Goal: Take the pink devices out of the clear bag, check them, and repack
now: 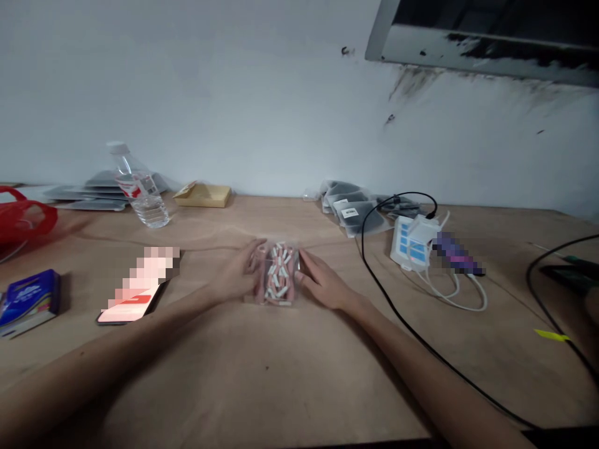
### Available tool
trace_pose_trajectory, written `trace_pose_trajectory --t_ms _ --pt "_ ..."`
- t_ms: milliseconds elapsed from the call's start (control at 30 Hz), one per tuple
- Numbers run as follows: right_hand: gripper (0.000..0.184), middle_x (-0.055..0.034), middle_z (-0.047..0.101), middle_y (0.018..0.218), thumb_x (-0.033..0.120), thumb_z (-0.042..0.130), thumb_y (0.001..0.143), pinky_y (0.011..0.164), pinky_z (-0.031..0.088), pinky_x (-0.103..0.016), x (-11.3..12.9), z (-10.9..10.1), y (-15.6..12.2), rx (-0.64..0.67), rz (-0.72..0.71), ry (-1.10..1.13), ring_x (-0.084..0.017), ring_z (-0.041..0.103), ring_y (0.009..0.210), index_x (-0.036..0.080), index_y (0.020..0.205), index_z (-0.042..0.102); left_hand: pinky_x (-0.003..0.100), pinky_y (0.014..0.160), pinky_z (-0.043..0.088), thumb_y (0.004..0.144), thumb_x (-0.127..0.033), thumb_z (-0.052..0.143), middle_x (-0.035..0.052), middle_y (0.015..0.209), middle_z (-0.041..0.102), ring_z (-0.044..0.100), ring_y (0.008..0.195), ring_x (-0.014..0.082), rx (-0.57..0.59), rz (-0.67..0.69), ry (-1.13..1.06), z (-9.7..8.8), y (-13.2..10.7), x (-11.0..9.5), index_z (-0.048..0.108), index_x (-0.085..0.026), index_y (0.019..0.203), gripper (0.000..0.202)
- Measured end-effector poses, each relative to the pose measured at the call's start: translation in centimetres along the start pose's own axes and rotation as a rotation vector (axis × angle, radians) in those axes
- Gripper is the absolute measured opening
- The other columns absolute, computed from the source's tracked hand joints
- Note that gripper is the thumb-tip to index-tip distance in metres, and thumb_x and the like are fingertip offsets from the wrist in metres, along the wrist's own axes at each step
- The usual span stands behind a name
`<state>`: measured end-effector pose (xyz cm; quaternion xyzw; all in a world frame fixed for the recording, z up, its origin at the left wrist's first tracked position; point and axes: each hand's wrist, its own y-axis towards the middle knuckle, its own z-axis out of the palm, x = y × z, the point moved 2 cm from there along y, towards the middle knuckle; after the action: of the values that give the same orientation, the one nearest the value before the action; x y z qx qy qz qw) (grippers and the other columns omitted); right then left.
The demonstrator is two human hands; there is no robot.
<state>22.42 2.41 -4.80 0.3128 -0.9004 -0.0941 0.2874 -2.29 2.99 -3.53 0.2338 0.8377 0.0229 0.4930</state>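
Note:
A small clear plastic box (pixel 279 274) stands on the wooden table in the middle of the head view. Through its walls I see several white, short tube-like pieces among pink ones; their exact kind is too blurred to tell. My left hand (pixel 239 272) is closed around the left side of the box, with its fingertips partly hidden by the glare and the pieces. From the other side, my right hand (pixel 324 282) grips the right wall, thumb in front and fingers further back.
A phone (pixel 133 299) with a lit screen and a blue tissue pack (pixel 32 300) lie left. Behind stand a water bottle (pixel 143 193) and a shallow cardboard box (pixel 206 195). Grey packets (pixel 349 206), a white power strip (pixel 409 243) and a black cable (pixel 397 305) are right.

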Motion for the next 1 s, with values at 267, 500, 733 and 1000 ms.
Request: trace_pose_trajectory --t_ms 267,500,733,1000 --pt "0.068 -0.0136 0.049 0.154 0.062 0.023 0.104 0.12 0.03 -0.06 -2.2 0.2 -0.2 -0.004 0.127 -0.121 -0.035 0.039 0.147 0.02 0.148 0.052 0.061 0.119 0.025 0.101 -0.051 0.033 0.0209 0.156 0.044 0.036 0.147 0.0359 0.094 -0.027 0.541 -0.7 -0.1 1.2 0.044 -0.01 0.147 0.062" --pt "0.083 -0.0177 0.027 0.165 0.068 0.021 0.101 0.123 0.021 -0.063 -1.5 -0.6 -0.5 0.207 0.029 -0.095 -0.038 0.02 0.154 0.011 0.161 0.025 0.056 0.121 0.02 0.105 -0.047 0.017 0.0182 0.159 0.04 0.031 0.15 0.0341 0.141 -0.019 0.739 -0.7 -0.8 1.1 0.041 -0.009 0.152 0.065" --pt "0.076 -0.0135 0.03 0.165 0.066 0.023 0.102 0.123 0.023 -0.061 -1.3 0.3 -0.7 0.141 0.055 -0.105 -0.036 0.023 0.153 0.018 0.161 0.025 0.056 0.121 0.021 0.105 -0.043 0.015 0.0192 0.158 0.041 0.031 0.15 0.0345 0.13 0.0 0.762 -0.6 -0.9 1.4 0.042 -0.006 0.151 0.065" --pt "0.076 -0.0135 0.032 0.164 0.067 0.023 0.102 0.121 0.024 -0.065 -1.6 0.8 -0.7 0.113 0.065 -0.101 -0.039 0.026 0.152 0.019 0.161 0.028 0.056 0.12 0.025 0.104 -0.041 0.018 0.0202 0.155 0.045 0.035 0.148 0.0332 0.111 0.036 0.748 -0.7 -1.0 1.4 0.044 -0.006 0.149 0.062"
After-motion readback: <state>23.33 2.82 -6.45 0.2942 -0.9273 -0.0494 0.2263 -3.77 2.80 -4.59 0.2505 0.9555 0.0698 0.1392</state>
